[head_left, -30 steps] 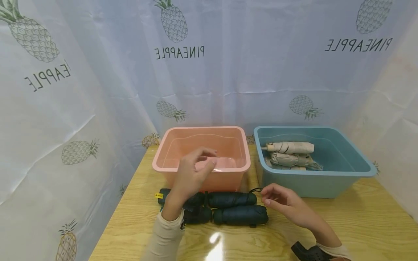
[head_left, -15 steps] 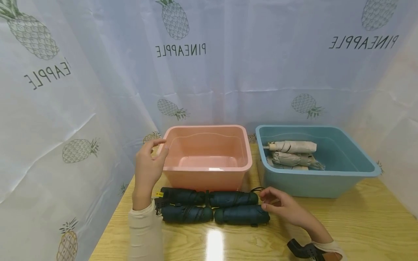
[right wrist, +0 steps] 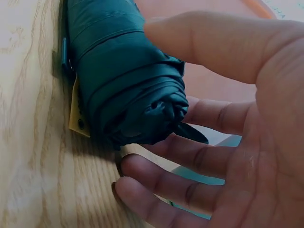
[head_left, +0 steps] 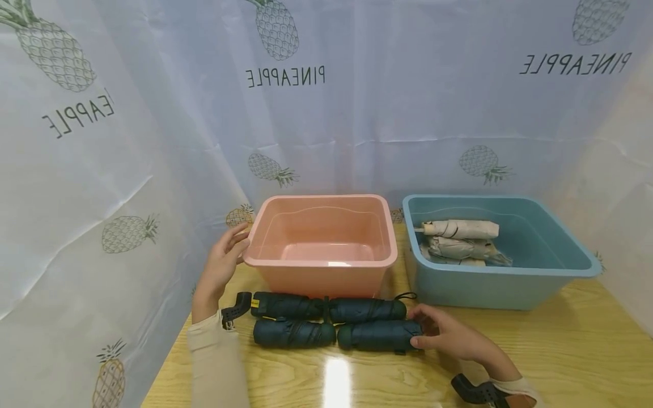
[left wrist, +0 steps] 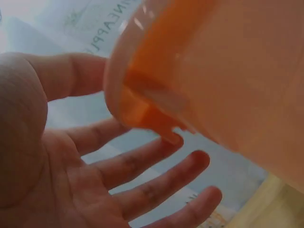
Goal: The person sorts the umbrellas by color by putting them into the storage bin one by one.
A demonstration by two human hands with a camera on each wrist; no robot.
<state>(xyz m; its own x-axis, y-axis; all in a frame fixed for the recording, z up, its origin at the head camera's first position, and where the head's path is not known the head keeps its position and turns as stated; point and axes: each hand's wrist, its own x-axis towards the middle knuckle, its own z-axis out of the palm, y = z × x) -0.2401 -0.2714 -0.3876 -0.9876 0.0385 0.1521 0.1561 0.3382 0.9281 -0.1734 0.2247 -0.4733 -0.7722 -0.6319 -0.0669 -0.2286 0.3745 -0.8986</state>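
In the head view, my left hand [head_left: 220, 263] is at the left end of a pink plastic basin [head_left: 321, 279]. The left wrist view has its thumb against the basin's rim [left wrist: 113, 85] and its other fingers loosely spread below. Four would overcount nothing: several folded dark green umbrellas lie in two rows before the basin. My right hand [head_left: 451, 334] is at the right end of the front-right umbrella [head_left: 377, 335]. In the right wrist view the thumb lies along that umbrella's side, while the other fingers extend loosely beyond its end, near the wooden table.
A blue basin [head_left: 502, 289] stands to the right, holding several folded pale umbrellas [head_left: 461, 229]. Other dark umbrellas include the front-left one [head_left: 293, 333] and the back-right one [head_left: 364, 310], which has a wrist loop. A pineapple-print curtain [head_left: 357, 113] hangs behind the wooden table [head_left: 285, 379].
My left hand has moved left from over the pink basin and the umbrellas to the basin's left rim. My right hand has shifted slightly to the umbrella's end.
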